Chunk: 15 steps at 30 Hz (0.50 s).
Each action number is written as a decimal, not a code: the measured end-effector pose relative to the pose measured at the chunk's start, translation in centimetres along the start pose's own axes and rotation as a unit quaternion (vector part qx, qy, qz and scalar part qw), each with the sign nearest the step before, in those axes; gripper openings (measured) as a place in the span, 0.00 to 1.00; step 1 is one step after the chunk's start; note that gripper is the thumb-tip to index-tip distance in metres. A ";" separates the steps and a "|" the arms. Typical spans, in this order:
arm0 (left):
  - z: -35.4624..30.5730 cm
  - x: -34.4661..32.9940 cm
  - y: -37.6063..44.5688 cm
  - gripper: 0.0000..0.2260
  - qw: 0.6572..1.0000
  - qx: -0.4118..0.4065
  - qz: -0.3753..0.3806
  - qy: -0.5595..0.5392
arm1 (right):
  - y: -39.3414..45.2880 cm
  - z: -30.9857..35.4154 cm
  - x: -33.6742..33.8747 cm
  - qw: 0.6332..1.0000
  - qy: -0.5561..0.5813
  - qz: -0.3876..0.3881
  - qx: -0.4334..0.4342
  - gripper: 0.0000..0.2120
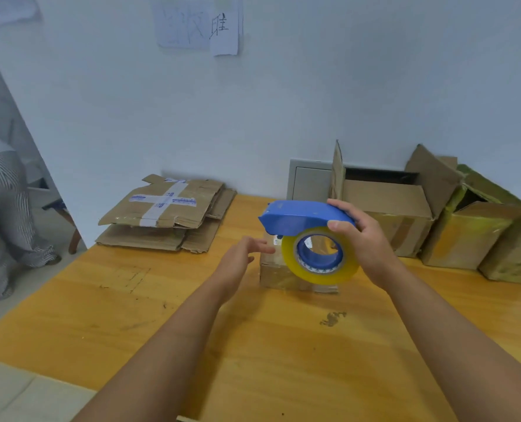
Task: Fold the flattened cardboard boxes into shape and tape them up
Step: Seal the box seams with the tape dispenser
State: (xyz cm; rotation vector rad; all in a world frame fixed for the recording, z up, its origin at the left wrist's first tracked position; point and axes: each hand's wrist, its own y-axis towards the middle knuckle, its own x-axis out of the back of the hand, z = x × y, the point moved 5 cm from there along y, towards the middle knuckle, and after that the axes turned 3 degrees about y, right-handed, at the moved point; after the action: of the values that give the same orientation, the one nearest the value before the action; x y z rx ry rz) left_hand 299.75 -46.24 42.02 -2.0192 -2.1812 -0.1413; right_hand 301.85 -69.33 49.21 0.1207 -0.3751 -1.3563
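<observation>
My right hand (365, 239) grips a blue tape dispenser (302, 219) that carries a yellowish roll of clear tape (320, 255), held above a small folded cardboard box (279, 277) on the wooden table (192, 315). The dispenser hides most of that box. My left hand (244, 254) reaches toward the box's left side with its fingers straight, fingertips at the box's upper left edge. A pile of flattened cardboard boxes (168, 211) lies at the table's far left corner.
Several assembled and open cardboard boxes (405, 214) stand along the wall at the back right. A person in striped trousers (3, 208) stands at the left, beside the table. Papers hang on the white wall.
</observation>
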 end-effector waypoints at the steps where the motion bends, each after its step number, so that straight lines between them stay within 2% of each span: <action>1: -0.4 0.0 0.3 0.27 0.999 0.025 0.007 -0.033 | 0.0 -0.1 0.1 1.000 0.006 0.004 0.000 0.28; 3: -1.0 0.1 1.0 0.28 0.995 0.066 0.021 -0.078 | -0.1 -0.2 0.1 1.000 0.015 0.006 -0.001 0.27; 6: -1.2 -0.1 1.3 0.12 0.992 0.087 0.034 -0.087 | -0.1 -0.5 0.3 1.000 0.026 0.002 -0.001 0.27; 7: -1.0 -0.2 1.5 0.10 0.991 0.092 0.028 -0.093 | -0.1 -0.6 0.4 1.000 0.030 0.000 -0.003 0.27; 12: -1.3 -0.4 1.3 0.11 0.986 0.097 -0.001 -0.133 | -0.2 -1.4 1.1 0.999 0.051 0.004 -0.011 0.27; 15: -2.3 -0.1 1.3 0.07 0.986 0.090 -0.023 -0.136 | -0.1 -1.6 1.3 0.998 0.066 0.008 -0.017 0.26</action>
State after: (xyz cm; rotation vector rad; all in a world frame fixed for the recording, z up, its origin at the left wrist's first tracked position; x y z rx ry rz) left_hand 301.22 -46.68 44.17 -1.9875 -2.2993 0.3353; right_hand 302.47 -70.80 47.95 0.1777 -0.2403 -1.3305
